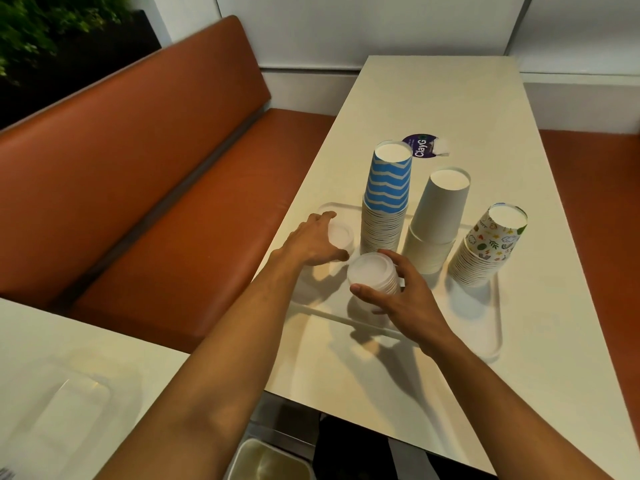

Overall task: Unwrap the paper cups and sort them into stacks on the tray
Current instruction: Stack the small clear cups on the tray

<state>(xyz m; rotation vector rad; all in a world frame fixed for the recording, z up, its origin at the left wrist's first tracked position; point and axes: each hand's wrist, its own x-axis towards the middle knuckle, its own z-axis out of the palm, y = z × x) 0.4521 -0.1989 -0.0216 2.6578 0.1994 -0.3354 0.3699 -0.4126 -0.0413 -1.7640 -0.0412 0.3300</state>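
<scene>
The white bench point(433, 109) carries a pale tray point(491, 323), and on the tray, beyond both hands, stand three upside-down cup stacks: a blue zigzag stack point(386, 206) straight ahead of the right hand, a plain white stack point(434, 226) just right of it, and a stack with small cartoon prints point(485, 251) furthest right. Two short stacks of white lids make up the rest. The right hand point(405, 299) has its grip curled around one lid stack point(372, 273), thumb on the near side and fingers round the far side, at the tray's near-left part; whether it is lifted or resting I cannot tell. The left hand point(315, 242) has its grip spread over the second lid stack point(341, 233), just left of the blue cups, fingers loosely cupping its rim. To do this well, I would keep each pile square under a light, even squeeze, and set the lids down clear of the tall blue stack, which could topple if nudged.
</scene>
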